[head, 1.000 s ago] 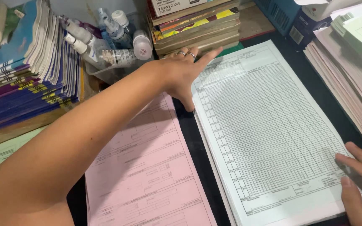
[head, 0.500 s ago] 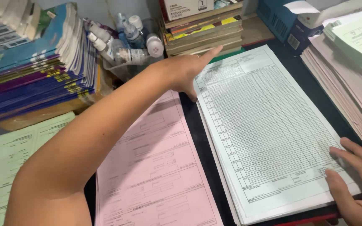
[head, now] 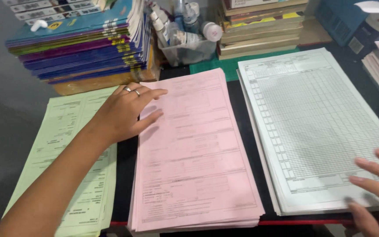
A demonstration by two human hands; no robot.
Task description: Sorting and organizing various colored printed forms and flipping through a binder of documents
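Dark desktop, crowded with forms. Green form stack [head: 62, 162] far left; left hand [head: 126, 112], fingers spread, has come off the white gridded stack [head: 312, 127] and now lies flat on the pink form stack's [head: 194, 153] upper left corner. Right hand [head: 376, 188], fingers splayed, stays pressed on the white stack's lower right corner.

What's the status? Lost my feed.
Left hand flat on pink form stack. Right hand on white gridded form stack. Nothing in the way.
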